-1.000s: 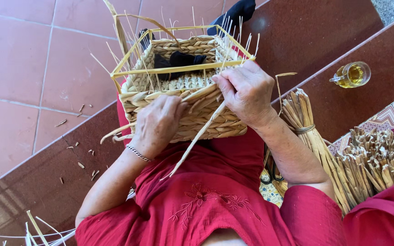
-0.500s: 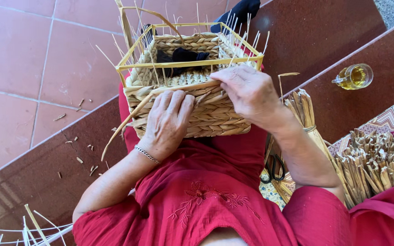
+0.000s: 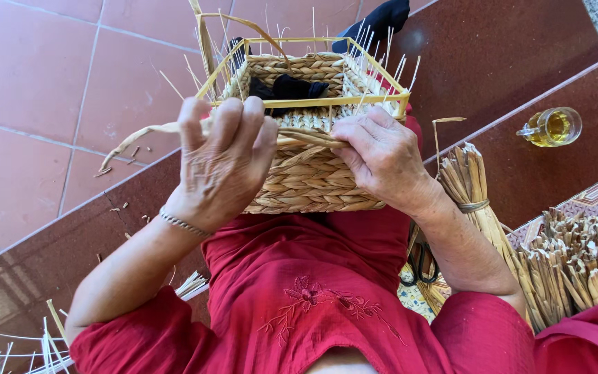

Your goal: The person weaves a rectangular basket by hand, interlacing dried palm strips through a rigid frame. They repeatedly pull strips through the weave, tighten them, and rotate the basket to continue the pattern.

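A half-woven straw basket [image 3: 313, 176] rests on my lap, its wire frame and thin upright stakes sticking up above the braided wall. My left hand [image 3: 219, 163] grips a flat straw strand [image 3: 140, 135] that trails out to the left, fingers curled over the basket's near-left corner. My right hand [image 3: 382, 156] presses the same strand against the near wall, thumb and fingers pinching it. A dark cloth [image 3: 288, 86] lies inside the basket.
Bundles of cut straw [image 3: 569, 263] lie at my right. A glass mug of yellow liquid [image 3: 551, 127] stands on the dark red step. Scissors [image 3: 417, 263] peek out by my right forearm. Loose stakes [image 3: 22, 346] lie at lower left.
The strand that hung down in front of my lap has been pulled up and to the left. My left hand rose from the basket's lower wall to its upper left corner.
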